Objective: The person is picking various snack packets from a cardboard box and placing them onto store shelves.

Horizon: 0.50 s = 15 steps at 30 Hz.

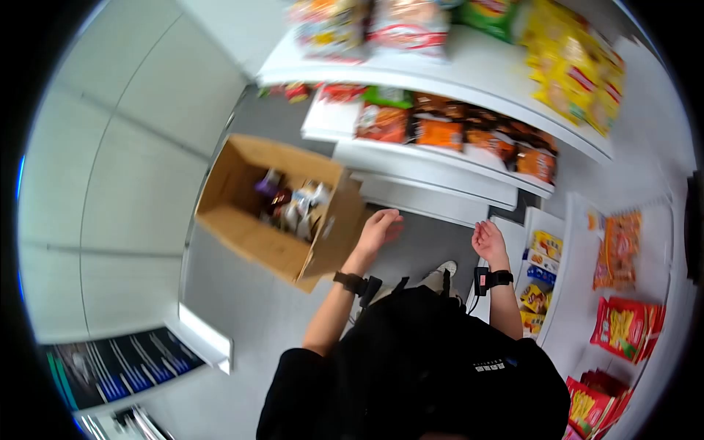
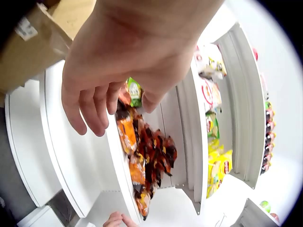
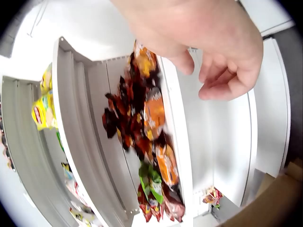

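Both hands hold nothing. In the head view my left hand (image 1: 380, 229) is in the air just right of an open cardboard box (image 1: 253, 246), which has mixed packets (image 1: 293, 209) inside. My right hand (image 1: 490, 243) hovers farther right, before the shelf unit. The left wrist view has the left hand (image 2: 125, 59) with its fingers loosely bent, in front of a shelf of orange and dark snack bags (image 2: 137, 168). The right wrist view gives the right hand (image 3: 208, 45) with loosely curled fingers, beside the orange bags (image 3: 154, 113).
An upper shelf (image 1: 469, 70) holds large bags, among them yellow ones (image 1: 572, 66). At the right, side shelves carry red bags (image 1: 627, 330) and small yellow packs (image 1: 535, 299). Pale wall panels (image 1: 110, 183) stand left of the box, and a dark rack (image 1: 125, 367) is at lower left.
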Each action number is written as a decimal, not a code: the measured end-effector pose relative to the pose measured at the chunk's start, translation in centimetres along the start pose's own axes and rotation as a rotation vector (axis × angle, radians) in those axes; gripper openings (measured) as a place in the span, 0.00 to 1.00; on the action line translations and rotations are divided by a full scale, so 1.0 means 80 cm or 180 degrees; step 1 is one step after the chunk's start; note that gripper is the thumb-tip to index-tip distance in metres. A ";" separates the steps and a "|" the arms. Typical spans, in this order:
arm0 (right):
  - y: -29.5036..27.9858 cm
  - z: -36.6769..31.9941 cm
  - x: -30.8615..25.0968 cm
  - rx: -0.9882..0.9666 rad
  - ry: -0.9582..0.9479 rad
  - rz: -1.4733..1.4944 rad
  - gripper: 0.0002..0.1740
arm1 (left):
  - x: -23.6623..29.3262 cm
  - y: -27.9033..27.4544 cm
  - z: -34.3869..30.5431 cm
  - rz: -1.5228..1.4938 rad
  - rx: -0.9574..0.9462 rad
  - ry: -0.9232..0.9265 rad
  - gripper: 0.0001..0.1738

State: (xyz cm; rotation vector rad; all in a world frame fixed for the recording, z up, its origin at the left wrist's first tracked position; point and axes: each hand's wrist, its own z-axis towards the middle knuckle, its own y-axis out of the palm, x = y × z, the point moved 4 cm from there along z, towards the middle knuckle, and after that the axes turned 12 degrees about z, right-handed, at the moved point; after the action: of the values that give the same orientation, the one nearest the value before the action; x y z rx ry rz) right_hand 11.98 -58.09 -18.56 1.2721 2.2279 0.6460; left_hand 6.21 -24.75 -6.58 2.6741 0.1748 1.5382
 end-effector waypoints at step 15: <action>0.304 -0.022 0.369 -0.1131 0.1406 -0.1536 0.11 | -0.104 -0.353 -0.150 -0.1063 0.1947 -0.0104 0.21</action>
State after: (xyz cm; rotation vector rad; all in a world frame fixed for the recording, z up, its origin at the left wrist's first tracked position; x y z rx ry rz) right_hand 13.48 -21.46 -7.57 0.4163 2.4804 1.1384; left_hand -10.37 2.09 -10.53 2.8590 1.1981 1.5095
